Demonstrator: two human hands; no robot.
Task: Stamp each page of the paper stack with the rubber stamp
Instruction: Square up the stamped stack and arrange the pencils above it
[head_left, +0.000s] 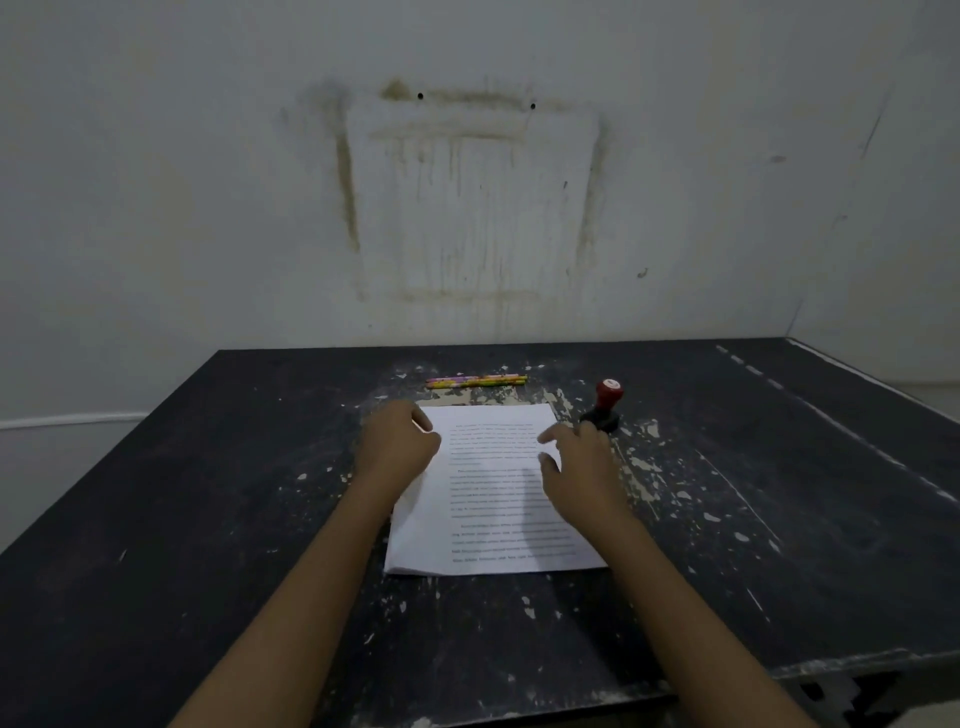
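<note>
A stack of white printed pages (493, 514) lies in the middle of the dark table (208, 467). My left hand (397, 441) rests at the stack's upper left edge with its fingers curled at the paper's corner. My right hand (576, 467) hovers or rests over the stack's right side, fingers spread and relaxed. The rubber stamp (605, 405), with a red knob handle and a black base, stands upright on the table just beyond my right hand, untouched.
Two or three colourful pencils (475, 382) lie side by side behind the stack. The table's black paint is chipped around the paper. A stained white wall (467, 208) stands right behind the table. The table's right edge (883, 395) runs diagonally.
</note>
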